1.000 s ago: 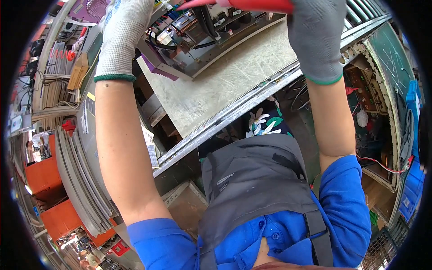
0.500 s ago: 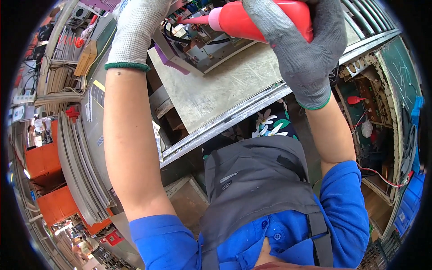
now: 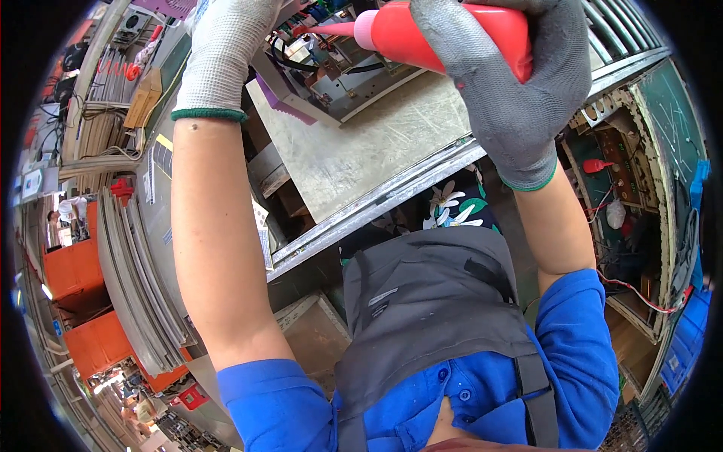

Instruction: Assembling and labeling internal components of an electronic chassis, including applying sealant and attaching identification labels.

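**Scratched metal counter with an open device on it**

The counter [image 3: 376, 151] is a grey, scuffed metal sheet with a raised steel rim along its near edge. On it sits an open metal chassis [image 3: 343, 71], its inside showing black cables and small parts. A purple strip [image 3: 290, 105] lies against the chassis's near left corner. The stretch of sheet between chassis and rim shows only scratches and dull stains.

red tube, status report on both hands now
Right hand grips red plastic tube, pink nozzle at open metal unit. Left hand on unit. Nothing blocking.
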A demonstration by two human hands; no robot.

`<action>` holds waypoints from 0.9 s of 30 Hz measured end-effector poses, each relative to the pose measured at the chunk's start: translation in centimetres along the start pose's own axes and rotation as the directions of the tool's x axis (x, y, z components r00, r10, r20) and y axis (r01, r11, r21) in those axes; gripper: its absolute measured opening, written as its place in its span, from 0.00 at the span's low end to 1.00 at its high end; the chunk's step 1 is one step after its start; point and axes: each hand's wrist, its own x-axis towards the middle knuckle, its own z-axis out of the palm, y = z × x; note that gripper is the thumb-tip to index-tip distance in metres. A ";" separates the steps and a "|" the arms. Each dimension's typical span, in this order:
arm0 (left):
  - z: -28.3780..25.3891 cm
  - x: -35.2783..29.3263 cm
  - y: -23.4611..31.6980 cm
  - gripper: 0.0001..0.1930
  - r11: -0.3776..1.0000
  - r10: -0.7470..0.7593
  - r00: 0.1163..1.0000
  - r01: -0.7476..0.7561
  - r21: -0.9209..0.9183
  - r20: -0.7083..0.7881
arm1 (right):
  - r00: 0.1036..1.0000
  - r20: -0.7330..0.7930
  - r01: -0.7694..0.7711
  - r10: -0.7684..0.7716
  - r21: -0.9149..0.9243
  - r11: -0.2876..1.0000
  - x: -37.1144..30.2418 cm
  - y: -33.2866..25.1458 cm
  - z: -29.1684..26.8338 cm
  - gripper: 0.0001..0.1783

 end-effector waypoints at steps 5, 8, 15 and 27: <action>-0.2 0.3 0.3 0.21 0.999 -0.035 0.999 0.034 -0.025 -0.008 | 0.988 0.101 -0.064 0.120 -0.439 0.896 0.4 -0.9 -1.1 0.15; 0.3 0.1 -0.2 0.21 1.000 -0.006 1.000 0.006 -0.005 -0.025 | 0.982 0.105 -0.096 0.159 -0.448 0.889 0.4 -1.6 -0.7 0.15; 1.4 0.6 -1.2 0.21 0.995 0.098 0.989 -0.098 0.006 -0.110 | 0.994 -0.092 -0.049 0.058 0.098 0.994 -0.5 2.6 0.2 0.15; -1.0 -0.4 1.2 0.23 0.992 -0.125 0.987 0.124 0.012 0.105 | 0.989 0.070 -0.089 0.132 -0.431 0.898 -1.0 -0.9 0.9 0.20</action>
